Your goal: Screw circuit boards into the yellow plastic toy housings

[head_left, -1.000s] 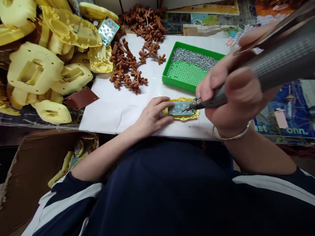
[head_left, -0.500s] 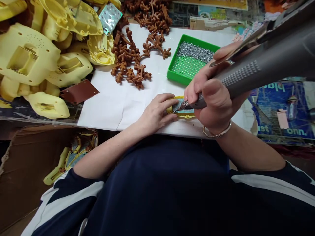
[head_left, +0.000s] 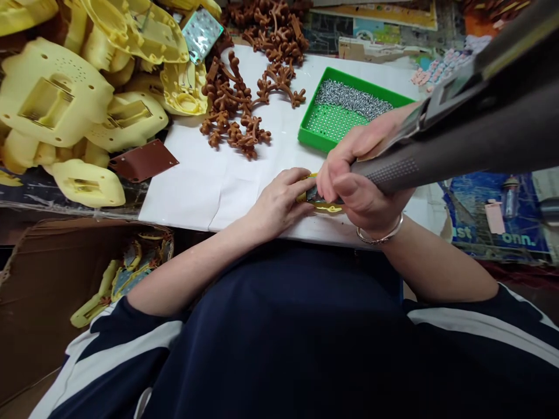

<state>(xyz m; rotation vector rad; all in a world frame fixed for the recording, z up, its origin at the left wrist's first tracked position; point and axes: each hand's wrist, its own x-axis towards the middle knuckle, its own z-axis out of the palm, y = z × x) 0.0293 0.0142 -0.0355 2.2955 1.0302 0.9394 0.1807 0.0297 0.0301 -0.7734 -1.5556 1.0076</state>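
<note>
My right hand [head_left: 367, 174] is wrapped round a dark grey electric screwdriver [head_left: 437, 151], which slants down and left from the upper right. Its tip is hidden behind my fingers, over a small yellow plastic shell [head_left: 328, 208] with a board in it. That shell lies on the white sheet near the table's front edge. My left hand [head_left: 282, 201] grips the shell's left end between fingers and thumb. Much of the shell is covered by both hands. Just beyond them stands a green tray [head_left: 312, 138] with a heap of small silver screws [head_left: 353, 98].
Yellow plastic shells [head_left: 56, 99] are piled at the left, beside a brown board [head_left: 146, 161] and a green-edged circuit board [head_left: 201, 35]. Brown branch-shaped parts [head_left: 238, 128] lie at the back middle. A cardboard box [head_left: 48, 279] with more yellow parts stands below the table's left side.
My right hand and the screwdriver have moved left and tilted lower, so the tip that showed before is covered. My left hand keeps its hold on the shell.
</note>
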